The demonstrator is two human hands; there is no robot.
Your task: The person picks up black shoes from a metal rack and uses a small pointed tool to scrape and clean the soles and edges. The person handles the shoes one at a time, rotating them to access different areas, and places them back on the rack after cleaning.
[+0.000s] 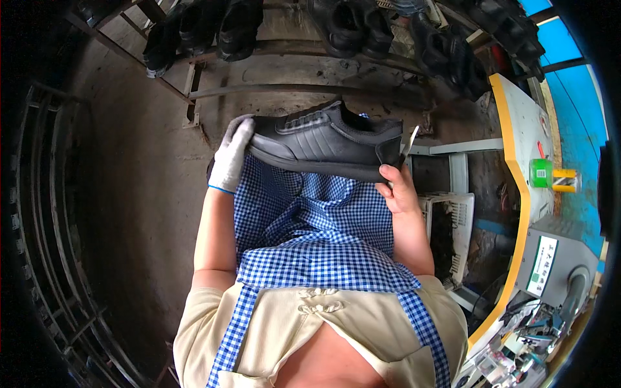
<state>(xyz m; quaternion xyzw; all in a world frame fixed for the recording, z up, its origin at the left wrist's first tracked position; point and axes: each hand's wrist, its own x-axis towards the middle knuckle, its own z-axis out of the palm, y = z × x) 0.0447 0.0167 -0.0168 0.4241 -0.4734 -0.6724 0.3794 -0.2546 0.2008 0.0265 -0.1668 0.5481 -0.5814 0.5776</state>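
Observation:
A black lace-up shoe (pixel 317 139) is held sideways in front of me above my lap, its toe to the left and its opening up and to the right. My left hand (pixel 234 152), in a white and grey glove, is closed round the toe. At the heel, my bare right hand (pixel 400 187) has its fingers and thumb closed against the sole's edge. From the same hand sticks up a small tool with a dark handle and a narrow, shiny blade (pixel 413 137), next to the heel; its lower part is hidden. A blue checked apron (pixel 323 252) covers my lap.
Several black shoes stand on a metal rack (pixel 284 48) ahead. To the right is a white table with a yellow edge (pixel 511 142), bearing a green-labelled jar (pixel 541 173) and a grey sewing machine (pixel 559 252). A white crate (pixel 460 226) sits below; metal bars (pixel 48 213) stand left.

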